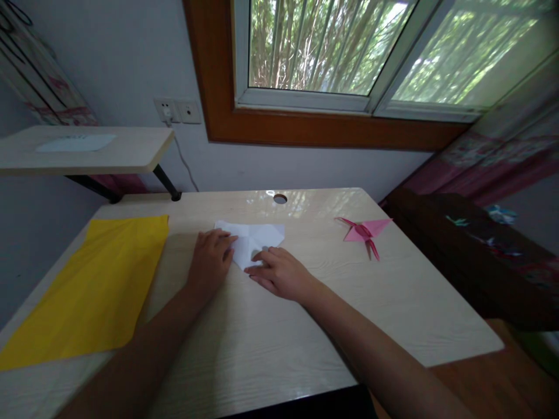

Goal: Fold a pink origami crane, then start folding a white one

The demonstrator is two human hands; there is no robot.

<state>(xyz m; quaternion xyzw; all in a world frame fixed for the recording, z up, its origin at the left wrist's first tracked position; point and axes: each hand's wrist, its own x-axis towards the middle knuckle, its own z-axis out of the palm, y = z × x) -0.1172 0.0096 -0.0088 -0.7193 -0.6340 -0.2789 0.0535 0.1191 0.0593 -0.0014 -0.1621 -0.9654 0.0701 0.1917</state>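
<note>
A partly folded white paper [255,237] lies flat on the pale wooden desk [271,326], near the middle. My left hand [210,259] rests on its left side, fingers pressing down on the paper. My right hand [279,272] lies over its lower right edge, fingertips pressing on a fold. Both hands are flat against the sheet, with their forearms reaching in from the near edge.
A large yellow sheet [94,282] lies at the left of the desk. A folded pink paper crane [364,231] sits at the right. A cable hole [280,198] is near the back edge. A raised shelf [87,148] stands at the left, a dark bench [471,250] at the right.
</note>
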